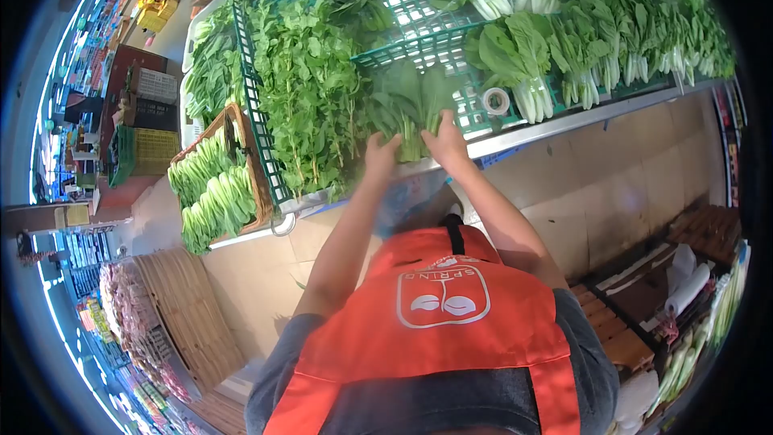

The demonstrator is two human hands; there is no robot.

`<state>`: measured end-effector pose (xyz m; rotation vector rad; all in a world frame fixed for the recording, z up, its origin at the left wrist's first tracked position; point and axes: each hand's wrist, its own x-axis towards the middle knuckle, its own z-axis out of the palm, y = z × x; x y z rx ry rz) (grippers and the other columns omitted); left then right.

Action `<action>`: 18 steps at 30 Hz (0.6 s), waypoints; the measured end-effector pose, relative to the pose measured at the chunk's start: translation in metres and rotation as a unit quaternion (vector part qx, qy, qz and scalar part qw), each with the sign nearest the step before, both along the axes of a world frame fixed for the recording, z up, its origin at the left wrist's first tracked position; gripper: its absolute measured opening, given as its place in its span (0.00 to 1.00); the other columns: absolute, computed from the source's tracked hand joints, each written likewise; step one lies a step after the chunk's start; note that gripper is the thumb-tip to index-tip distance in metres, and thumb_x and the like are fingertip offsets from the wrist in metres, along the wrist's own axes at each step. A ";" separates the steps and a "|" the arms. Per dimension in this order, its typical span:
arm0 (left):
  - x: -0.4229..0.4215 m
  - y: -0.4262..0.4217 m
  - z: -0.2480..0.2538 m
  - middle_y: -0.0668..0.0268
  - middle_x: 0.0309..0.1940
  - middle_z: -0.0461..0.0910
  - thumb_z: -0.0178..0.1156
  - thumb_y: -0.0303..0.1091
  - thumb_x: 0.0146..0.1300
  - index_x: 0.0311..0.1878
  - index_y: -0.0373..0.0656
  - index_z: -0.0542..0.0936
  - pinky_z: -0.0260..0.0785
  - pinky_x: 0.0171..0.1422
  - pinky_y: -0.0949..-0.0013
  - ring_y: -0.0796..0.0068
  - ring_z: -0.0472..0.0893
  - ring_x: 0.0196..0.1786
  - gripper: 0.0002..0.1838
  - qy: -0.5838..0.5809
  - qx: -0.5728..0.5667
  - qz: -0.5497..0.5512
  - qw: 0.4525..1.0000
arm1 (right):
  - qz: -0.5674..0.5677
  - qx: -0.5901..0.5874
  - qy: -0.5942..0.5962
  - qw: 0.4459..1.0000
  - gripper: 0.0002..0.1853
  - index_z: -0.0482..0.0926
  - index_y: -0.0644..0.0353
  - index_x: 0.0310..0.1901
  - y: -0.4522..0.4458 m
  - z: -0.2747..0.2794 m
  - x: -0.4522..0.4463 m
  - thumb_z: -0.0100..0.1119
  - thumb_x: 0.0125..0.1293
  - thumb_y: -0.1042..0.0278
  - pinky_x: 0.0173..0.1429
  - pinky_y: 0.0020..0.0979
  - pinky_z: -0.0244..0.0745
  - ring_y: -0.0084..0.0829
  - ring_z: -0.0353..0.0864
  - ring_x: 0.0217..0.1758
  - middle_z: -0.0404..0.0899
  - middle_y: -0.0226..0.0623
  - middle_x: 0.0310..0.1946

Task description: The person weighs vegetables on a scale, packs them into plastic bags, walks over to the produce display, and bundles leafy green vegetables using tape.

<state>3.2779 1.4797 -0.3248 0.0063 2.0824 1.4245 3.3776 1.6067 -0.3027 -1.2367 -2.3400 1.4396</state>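
Note:
A bunch of dark leafy greens [412,101] stands with its leaves pointing away from me and its pale stems toward me, somewhat blurred. My left hand [382,155] is closed on the left side of the stems, thumb in front. From the right, my right hand [445,143] grips the same bunch; the fingers of both hands are partly hidden by the greens. The bunch is at the front edge of a green plastic crate [419,50]. Close by on the right lies a roll of tape [496,101].
Long-stemmed greens [302,97] fill the crate section on the left. Bunches of white-stemmed bok choy [527,64] line the right side, above a metal shelf edge [564,125]. A wicker basket [256,169] of greens sits at far left. Wooden slats [181,314] are behind me.

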 end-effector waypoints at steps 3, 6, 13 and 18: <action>-0.002 0.000 0.001 0.55 0.49 0.74 0.63 0.38 0.54 0.52 0.33 0.72 0.66 0.52 0.68 0.66 0.74 0.49 0.25 -0.032 0.060 -0.018 0.998 | -0.031 -0.114 0.118 0.986 0.33 0.54 0.62 0.59 -0.007 -0.018 -0.003 0.60 0.59 0.59 0.49 0.38 0.71 0.45 0.77 0.47 0.75 0.53 0.45; 0.001 0.003 0.018 0.61 0.38 0.77 0.63 0.38 0.55 0.46 0.35 0.75 0.68 0.43 0.70 0.71 0.76 0.39 0.19 0.023 0.083 -0.069 0.994 | -0.075 -0.260 0.203 0.941 0.37 0.53 0.61 0.61 -0.007 -0.016 -0.006 0.63 0.57 0.58 0.53 0.34 0.68 0.40 0.72 0.53 0.71 0.50 0.50; -0.012 0.022 0.075 0.71 0.29 0.75 0.58 0.42 0.62 0.38 0.43 0.76 0.66 0.33 0.76 0.80 0.75 0.31 0.12 -0.056 0.090 -0.138 0.985 | -0.076 -0.403 0.216 0.886 0.46 0.45 0.60 0.64 0.012 0.006 -0.003 0.69 0.51 0.67 0.55 0.36 0.70 0.37 0.72 0.53 0.68 0.50 0.51; -0.015 0.019 0.090 0.65 0.38 0.75 0.52 0.39 0.66 0.45 0.43 0.71 0.70 0.40 0.67 0.73 0.75 0.42 0.11 -0.221 0.238 -0.097 0.941 | -0.104 -0.524 0.335 0.776 0.42 0.48 0.58 0.63 0.007 0.019 0.022 0.66 0.50 0.76 0.52 0.37 0.74 0.39 0.72 0.54 0.68 0.48 0.52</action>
